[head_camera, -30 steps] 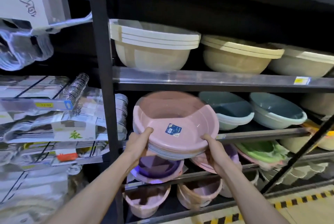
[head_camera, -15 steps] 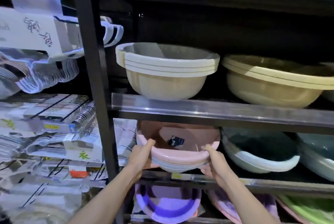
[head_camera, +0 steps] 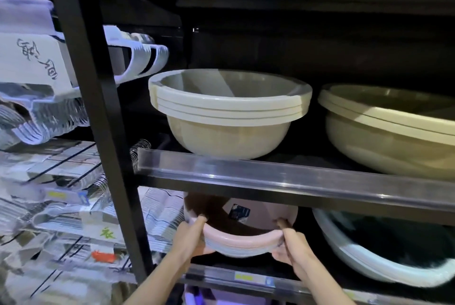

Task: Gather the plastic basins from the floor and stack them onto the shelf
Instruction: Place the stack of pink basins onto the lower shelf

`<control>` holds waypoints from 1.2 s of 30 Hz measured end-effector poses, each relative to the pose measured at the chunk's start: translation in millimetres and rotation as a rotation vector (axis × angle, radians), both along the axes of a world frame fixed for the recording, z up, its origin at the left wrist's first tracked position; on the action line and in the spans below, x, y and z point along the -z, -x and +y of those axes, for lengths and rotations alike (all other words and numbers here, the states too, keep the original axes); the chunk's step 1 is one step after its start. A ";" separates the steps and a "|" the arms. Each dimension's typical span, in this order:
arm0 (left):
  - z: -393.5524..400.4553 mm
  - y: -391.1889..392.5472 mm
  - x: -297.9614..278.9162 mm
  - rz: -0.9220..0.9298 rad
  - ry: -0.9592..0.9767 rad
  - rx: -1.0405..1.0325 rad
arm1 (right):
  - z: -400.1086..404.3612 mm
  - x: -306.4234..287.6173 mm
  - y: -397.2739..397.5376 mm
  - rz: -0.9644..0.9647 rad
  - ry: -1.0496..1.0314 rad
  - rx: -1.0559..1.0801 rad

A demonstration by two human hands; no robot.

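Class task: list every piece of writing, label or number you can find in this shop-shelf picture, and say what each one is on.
Nothing reads in full.
Handwritten black characters on the white card box: not legible.
Green character on a packet, perhaps "衣".
Dark sticker inside the pink basin stack: too small.
Yellow price tag on the shelf rail: blurred.
Yellow tag at left: blurred.

1. Black metal shelf [head_camera: 283, 189], clear strip along the front edge of its upper tier.
2. Upper tier: beige basin stack [head_camera: 229, 112] at left; larger yellow-beige basin stack [head_camera: 391, 130] just beside it.
3. Lower tier: pink basin stack [head_camera: 240, 238]; pale blue-rimmed basins [head_camera: 384, 253] at right.
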State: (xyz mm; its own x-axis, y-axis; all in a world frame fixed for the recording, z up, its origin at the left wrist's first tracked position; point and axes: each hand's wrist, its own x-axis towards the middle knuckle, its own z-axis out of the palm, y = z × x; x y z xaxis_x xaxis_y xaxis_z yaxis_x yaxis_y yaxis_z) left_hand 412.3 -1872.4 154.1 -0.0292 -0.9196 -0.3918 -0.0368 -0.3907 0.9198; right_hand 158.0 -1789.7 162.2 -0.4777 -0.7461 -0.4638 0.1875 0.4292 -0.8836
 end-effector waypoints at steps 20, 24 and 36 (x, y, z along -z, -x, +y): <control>14.4 -26.9 14.6 0.043 0.031 0.222 | 21.7 -5.0 1.1 0.058 -0.018 -0.079; 20.7 -48.0 29.6 -0.270 0.289 0.376 | 44.4 6.9 2.4 0.165 0.072 -0.189; 8.6 -41.7 37.5 -0.502 0.524 0.316 | 33.0 29.5 -4.7 0.521 0.046 -0.117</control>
State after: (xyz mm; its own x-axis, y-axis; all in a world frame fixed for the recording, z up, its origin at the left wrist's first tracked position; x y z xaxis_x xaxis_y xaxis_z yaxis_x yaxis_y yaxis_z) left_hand 454.1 -1863.8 116.7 -0.2542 -0.9656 0.0544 -0.5331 0.1869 0.8251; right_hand 162.7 -1756.8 132.8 -0.5486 -0.8220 -0.1529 -0.3278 0.3797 -0.8651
